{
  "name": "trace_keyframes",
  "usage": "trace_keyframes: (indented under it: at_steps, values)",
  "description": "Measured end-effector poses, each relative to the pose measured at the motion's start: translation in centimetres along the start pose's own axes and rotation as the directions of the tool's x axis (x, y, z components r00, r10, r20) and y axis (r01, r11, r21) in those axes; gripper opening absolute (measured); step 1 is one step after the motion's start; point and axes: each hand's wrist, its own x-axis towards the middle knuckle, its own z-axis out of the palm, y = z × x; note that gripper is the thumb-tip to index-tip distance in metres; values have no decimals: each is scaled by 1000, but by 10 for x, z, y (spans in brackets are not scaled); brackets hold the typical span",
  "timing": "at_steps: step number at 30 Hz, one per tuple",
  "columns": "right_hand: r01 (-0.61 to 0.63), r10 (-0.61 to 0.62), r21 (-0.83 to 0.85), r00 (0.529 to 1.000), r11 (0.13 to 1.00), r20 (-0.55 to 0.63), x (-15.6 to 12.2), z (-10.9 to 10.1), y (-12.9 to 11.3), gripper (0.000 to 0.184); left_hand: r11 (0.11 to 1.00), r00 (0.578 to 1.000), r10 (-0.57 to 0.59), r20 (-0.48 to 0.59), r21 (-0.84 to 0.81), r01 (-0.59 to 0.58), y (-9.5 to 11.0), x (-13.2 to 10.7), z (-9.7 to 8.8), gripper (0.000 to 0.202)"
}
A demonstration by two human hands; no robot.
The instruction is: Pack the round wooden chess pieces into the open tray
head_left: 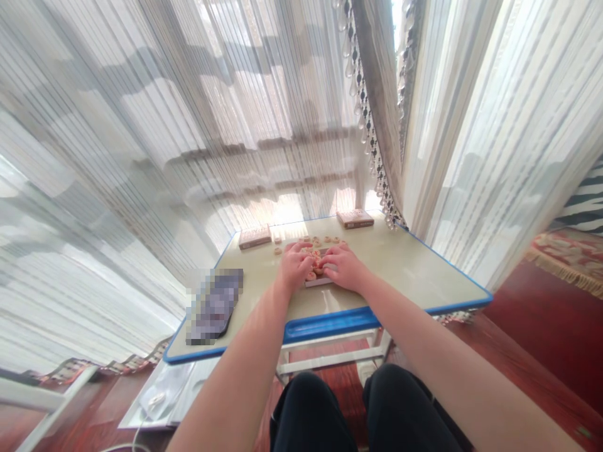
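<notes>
Both hands meet over a small open box (pixel 320 282) near the middle of the table. Inside it lie several round wooden pieces (pixel 316 254), like Chinese chess discs, with markings too small to read. My left hand (pixel 296 263) is at the box's left side, fingers bent and closed at the pieces. From the right, my right hand (pixel 346 265) reaches in with curled fingertips on a disc (pixel 319 271) near the front of the box. The fingers partly hide the pieces beneath them.
More loose discs (pixel 327 239) lie behind the hands. Flat boxes stand at the back left (pixel 255 236) and back right (pixel 355 218). A pixelated dark phone-like slab (pixel 217 307) rests at the left. The table (pixel 400 270) has a blue edge; sheer curtains (pixel 282 157) hang close behind it.
</notes>
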Motion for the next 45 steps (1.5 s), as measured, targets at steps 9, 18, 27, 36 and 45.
trace_keyframes:
  at_steps: [9, 18, 27, 36, 45]
  values:
    - [4, -4, 4, 1000, 1000, -6, 1, 1, -1, 15, 1000, 1000, -3, 10, 5, 3, -4, 0, 3, 32]
    - [-70, 69, -6, 995, 998, -68, 3, 2, 2, 15, 996, 986, -85, -146, -43, 80, -13, 0, 0, 30]
    - [-140, 140, 6, 982, 990, -129, 3, 1, 3, 21, 939, 912, -336, -235, -6, 344, -37, 6, 7, 37]
    - [-281, 278, 66, 959, 957, 54, 54, -4, 15, 24, 875, 875, -465, -135, -220, 431, -44, 10, 6, 42]
    - [-76, 45, 73, 934, 994, 354, 136, 20, 36, 24, 824, 830, -550, -90, -223, 521, -58, 12, 10, 37]
